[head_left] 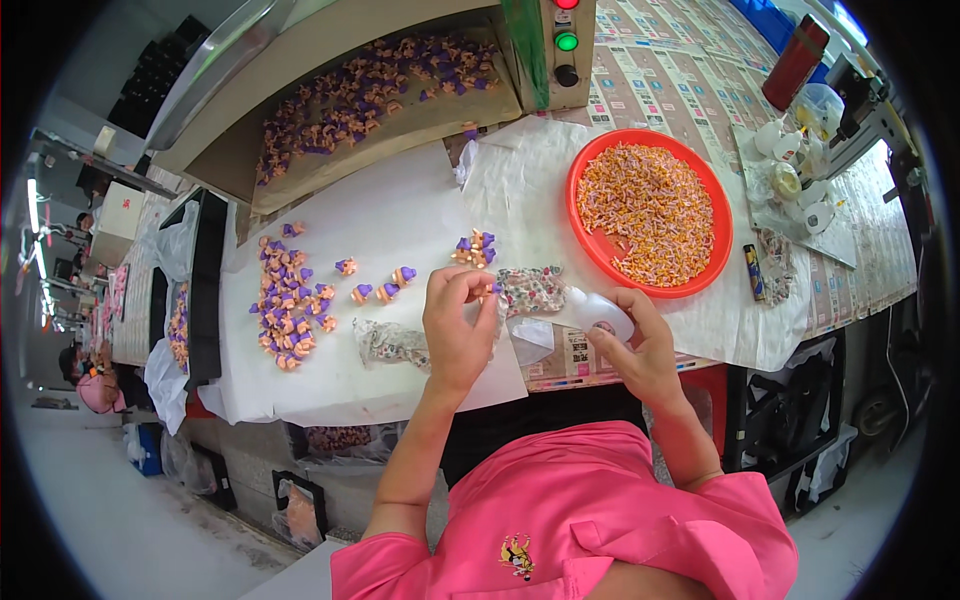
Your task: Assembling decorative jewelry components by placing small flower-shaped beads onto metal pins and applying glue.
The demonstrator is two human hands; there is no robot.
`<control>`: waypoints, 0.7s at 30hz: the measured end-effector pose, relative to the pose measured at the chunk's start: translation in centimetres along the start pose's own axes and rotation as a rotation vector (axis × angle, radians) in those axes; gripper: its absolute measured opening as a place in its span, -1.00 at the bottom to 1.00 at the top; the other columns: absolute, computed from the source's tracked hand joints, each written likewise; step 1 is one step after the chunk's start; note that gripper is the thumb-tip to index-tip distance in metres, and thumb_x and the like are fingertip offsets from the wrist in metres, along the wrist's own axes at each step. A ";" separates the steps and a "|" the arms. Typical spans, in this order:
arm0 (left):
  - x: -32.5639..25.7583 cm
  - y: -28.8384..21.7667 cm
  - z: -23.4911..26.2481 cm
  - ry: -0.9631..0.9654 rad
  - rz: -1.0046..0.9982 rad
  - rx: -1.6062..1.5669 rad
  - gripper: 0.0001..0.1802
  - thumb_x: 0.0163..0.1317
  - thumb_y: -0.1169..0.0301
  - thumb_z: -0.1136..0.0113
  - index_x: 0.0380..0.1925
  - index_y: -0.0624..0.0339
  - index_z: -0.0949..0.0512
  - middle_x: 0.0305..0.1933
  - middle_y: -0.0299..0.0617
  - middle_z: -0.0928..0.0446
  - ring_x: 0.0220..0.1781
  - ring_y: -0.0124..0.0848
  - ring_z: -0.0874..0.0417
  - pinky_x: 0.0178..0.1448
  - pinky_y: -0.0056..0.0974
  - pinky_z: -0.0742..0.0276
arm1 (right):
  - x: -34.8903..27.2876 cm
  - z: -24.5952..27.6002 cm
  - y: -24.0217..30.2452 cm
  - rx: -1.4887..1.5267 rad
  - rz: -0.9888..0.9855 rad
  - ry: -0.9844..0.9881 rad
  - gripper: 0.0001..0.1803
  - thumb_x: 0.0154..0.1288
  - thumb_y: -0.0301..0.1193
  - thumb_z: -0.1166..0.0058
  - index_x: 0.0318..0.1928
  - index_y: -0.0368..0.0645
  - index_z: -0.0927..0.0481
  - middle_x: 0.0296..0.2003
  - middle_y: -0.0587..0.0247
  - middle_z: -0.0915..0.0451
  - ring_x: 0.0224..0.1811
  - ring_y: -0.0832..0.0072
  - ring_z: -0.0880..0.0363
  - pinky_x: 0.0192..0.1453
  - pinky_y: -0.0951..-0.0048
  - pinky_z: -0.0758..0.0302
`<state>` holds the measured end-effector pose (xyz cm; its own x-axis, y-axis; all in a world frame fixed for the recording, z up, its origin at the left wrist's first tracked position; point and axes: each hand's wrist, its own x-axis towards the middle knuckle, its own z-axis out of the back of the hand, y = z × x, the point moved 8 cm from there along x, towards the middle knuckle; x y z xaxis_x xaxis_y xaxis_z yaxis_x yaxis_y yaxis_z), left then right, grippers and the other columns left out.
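Between the fingertips of my left hand (460, 325) is a small purple and peach plastic figure (490, 289), partly covered by the fingers. My right hand (640, 345) is wrapped round a white squeeze bottle (598, 314), tilted with its nozzle toward the left hand. A flowered cloth (530, 290) lies between the hands, and a second crumpled cloth (392, 342) rests left of my left wrist. Just beyond the left hand is a small cluster of similar figures (474, 248). More figures are in a pile (285, 300) on the white sheet to the left, with several loose ones between.
A round red tray (728, 215) holds many tiny orange, yellow and pale pieces. Behind the sheet stands a machine (568, 60) with a belt (400, 128) full of figures. At the right are small bottles (780, 140), a dark red flask (796, 62) and a yellow-and-black lighter-like tube (754, 272).
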<state>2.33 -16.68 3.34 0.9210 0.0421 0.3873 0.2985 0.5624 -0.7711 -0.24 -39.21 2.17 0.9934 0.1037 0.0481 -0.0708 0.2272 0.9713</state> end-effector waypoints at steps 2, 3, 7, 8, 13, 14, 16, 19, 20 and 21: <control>-0.8 0.6 -0.4 0.035 0.091 -0.262 -0.69 0.08 0.66 -0.25 -0.14 0.27 -0.48 -0.19 -0.20 -0.49 -0.21 -0.46 -0.55 -0.13 -0.34 -0.52 | -0.3 0.1 -0.4 0.261 -0.136 -0.005 -0.64 0.22 -0.48 -0.20 0.01 -0.28 -0.44 -0.20 0.39 -0.48 -0.21 0.69 -0.44 -0.17 0.63 -0.43; -1.4 0.2 -0.5 0.036 0.094 -0.268 -0.69 0.08 0.66 -0.25 -0.14 0.27 -0.48 -0.19 -0.20 -0.49 -0.21 -0.46 -0.55 -0.13 -0.34 -0.52 | -0.4 0.3 -0.2 0.256 -0.140 -0.007 -0.64 0.22 -0.48 -0.20 0.01 -0.28 -0.44 -0.20 0.39 -0.48 -0.21 0.69 -0.44 -0.17 0.63 -0.43; -3.8 -0.1 -2.8 0.092 0.497 -0.848 -0.77 0.18 0.63 -0.22 -0.15 0.28 -0.48 -0.20 -0.26 -0.53 -0.20 -0.55 -0.56 -0.11 -0.44 -0.52 | -1.0 0.9 -1.5 0.486 -0.225 -0.037 -0.63 0.20 -0.46 -0.23 0.00 -0.25 -0.46 -0.20 0.38 -0.52 -0.23 0.70 -0.46 -0.16 0.64 -0.42; -4.6 0.0 -3.5 0.106 0.630 -0.962 -0.79 0.20 0.61 -0.21 -0.15 0.28 -0.48 -0.21 -0.28 -0.53 -0.19 -0.57 -0.57 -0.09 -0.48 -0.51 | -1.1 1.0 -1.6 0.570 -0.220 -0.049 -0.65 0.21 -0.47 -0.24 -0.01 -0.25 -0.49 -0.19 0.38 -0.55 -0.23 0.69 -0.49 -0.13 0.61 -0.45; -6.4 0.8 -5.3 0.132 0.674 -0.996 -0.73 0.19 0.61 -0.23 -0.09 0.30 -0.50 -0.19 -0.27 -0.55 -0.16 -0.58 -0.57 -0.04 -0.49 -0.50 | -1.3 1.8 -0.5 0.381 -0.016 -0.101 -0.67 0.18 -0.49 -0.26 -0.05 -0.26 -0.51 -0.24 0.34 -0.52 -0.18 0.63 -0.48 -0.13 0.59 -0.43; -6.7 0.9 -5.6 0.137 0.695 -1.007 -0.72 0.19 0.61 -0.24 -0.08 0.30 -0.50 -0.18 -0.27 -0.56 -0.16 -0.58 -0.57 -0.04 -0.49 -0.50 | -1.4 2.2 0.1 0.270 0.075 -0.129 -0.68 0.17 -0.49 -0.27 -0.07 -0.27 -0.52 -0.26 0.32 -0.51 -0.17 0.60 -0.48 -0.14 0.58 -0.43; -7.1 1.0 -6.1 0.143 0.719 -1.019 -0.71 0.18 0.60 -0.25 -0.07 0.30 -0.50 -0.18 -0.26 -0.56 -0.16 -0.58 -0.56 -0.03 -0.49 -0.50 | -1.9 2.2 0.6 0.212 0.103 -0.136 -0.68 0.16 -0.47 -0.29 -0.09 -0.27 -0.53 -0.27 0.29 -0.50 -0.17 0.57 -0.48 -0.15 0.56 -0.42; -7.2 1.0 -6.5 0.145 0.713 -0.998 -0.72 0.18 0.60 -0.26 -0.09 0.29 -0.50 -0.19 -0.27 -0.55 -0.16 -0.59 -0.55 -0.02 -0.49 -0.49 | -2.2 2.5 1.2 0.076 0.196 -0.139 -0.68 0.14 -0.43 -0.32 -0.13 -0.28 -0.55 -0.28 0.24 -0.50 -0.22 0.51 -0.48 -0.20 0.52 -0.41; -7.3 1.2 -6.5 0.133 0.708 -1.002 -0.72 0.18 0.60 -0.26 -0.10 0.29 -0.50 -0.19 -0.28 -0.55 -0.16 -0.59 -0.54 -0.02 -0.49 -0.48 | -2.3 2.4 1.5 -0.003 0.259 -0.133 -0.67 0.13 -0.40 -0.33 -0.15 -0.28 -0.56 -0.29 0.21 -0.52 -0.25 0.48 -0.49 -0.23 0.50 -0.41; -7.4 1.3 -6.5 0.121 0.703 -1.005 -0.73 0.17 0.60 -0.27 -0.11 0.29 -0.50 -0.20 -0.28 -0.54 -0.16 -0.59 -0.54 -0.02 -0.49 -0.48 | -2.3 2.4 1.5 -0.002 0.257 -0.132 -0.67 0.13 -0.40 -0.33 -0.15 -0.28 -0.56 -0.29 0.21 -0.52 -0.25 0.48 -0.49 -0.23 0.50 -0.41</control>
<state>-2.43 -21.64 -3.87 0.9605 -0.0280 -0.2770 -0.2608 -0.4387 -0.8600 -2.45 -41.42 4.06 0.9459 0.0312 0.3231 -0.3221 0.2118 0.9227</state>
